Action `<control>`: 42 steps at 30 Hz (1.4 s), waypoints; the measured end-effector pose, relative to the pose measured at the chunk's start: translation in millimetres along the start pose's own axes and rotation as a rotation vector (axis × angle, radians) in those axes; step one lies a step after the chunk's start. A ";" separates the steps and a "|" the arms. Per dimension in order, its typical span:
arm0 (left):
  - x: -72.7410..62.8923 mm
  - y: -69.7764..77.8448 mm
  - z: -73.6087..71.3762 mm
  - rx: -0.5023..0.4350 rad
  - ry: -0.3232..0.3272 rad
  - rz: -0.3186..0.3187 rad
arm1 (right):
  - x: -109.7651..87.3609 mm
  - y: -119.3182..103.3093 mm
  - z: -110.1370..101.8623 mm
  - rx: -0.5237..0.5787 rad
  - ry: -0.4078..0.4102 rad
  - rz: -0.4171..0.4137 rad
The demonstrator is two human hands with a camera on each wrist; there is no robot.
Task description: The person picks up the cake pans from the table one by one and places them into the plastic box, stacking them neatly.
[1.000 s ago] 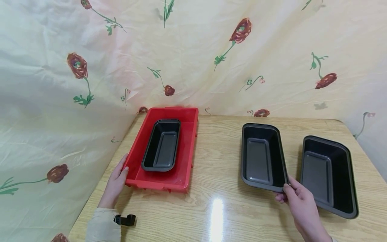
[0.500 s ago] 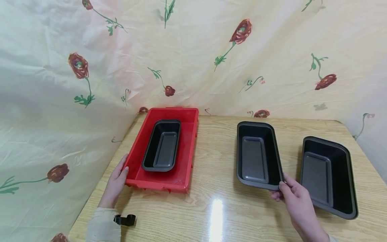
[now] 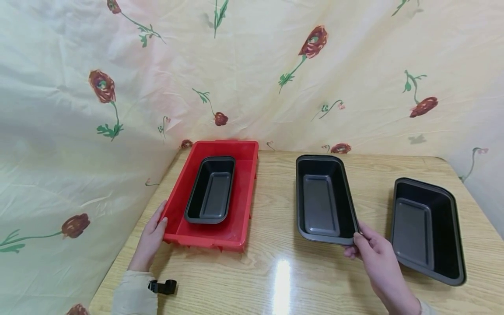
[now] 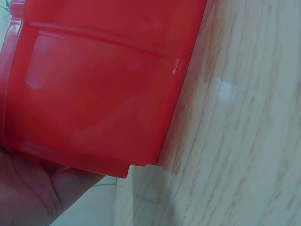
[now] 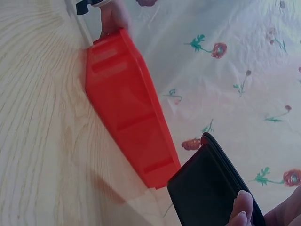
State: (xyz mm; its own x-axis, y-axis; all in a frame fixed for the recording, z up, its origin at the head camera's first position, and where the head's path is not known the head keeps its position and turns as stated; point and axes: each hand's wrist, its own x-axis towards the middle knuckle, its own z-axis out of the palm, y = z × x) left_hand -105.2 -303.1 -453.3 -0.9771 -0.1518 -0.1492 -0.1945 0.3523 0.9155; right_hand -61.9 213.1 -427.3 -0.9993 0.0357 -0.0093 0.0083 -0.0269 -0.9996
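My right hand (image 3: 379, 264) pinches the near right corner of a black loaf pan (image 3: 320, 203), thumb on the rim and fingers underneath. In the right wrist view this pan appears raised off the table, its dark outer side facing the camera. On the left, my left hand (image 3: 148, 238) grips the near left side of a red plastic tray (image 3: 246, 218), with the thumb at the rim. The left wrist view shows the tray's outer wall (image 4: 99, 99) above the palm. Inside the tray lies another black loaf pan (image 3: 214, 188).
A third black loaf pan (image 3: 427, 229) stands at the right side of the wooden table (image 3: 220, 284), just beyond my right hand. Flower-patterned cloth (image 3: 252, 78) hangs behind the table and along its left side. A black wrist strap (image 3: 163, 286) sits on my left sleeve.
My right hand has carried its loaf pan leftward and slightly away from me, toward the red tray. The left hand, the tray and the other two pans have stayed put.
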 end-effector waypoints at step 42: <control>0.7 -4.3 -1.3 -0.017 -0.011 0.038 | 11.9 -32.1 49.5 0.045 -0.089 -0.024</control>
State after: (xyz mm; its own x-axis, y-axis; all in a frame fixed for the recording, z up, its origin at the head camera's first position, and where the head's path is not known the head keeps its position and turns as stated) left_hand -105.0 -306.0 -456.9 -0.9846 -0.1283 -0.1188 -0.1563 0.3420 0.9266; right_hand -75.8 164.9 -393.9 -0.9984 -0.0525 0.0189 -0.0151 -0.0721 -0.9973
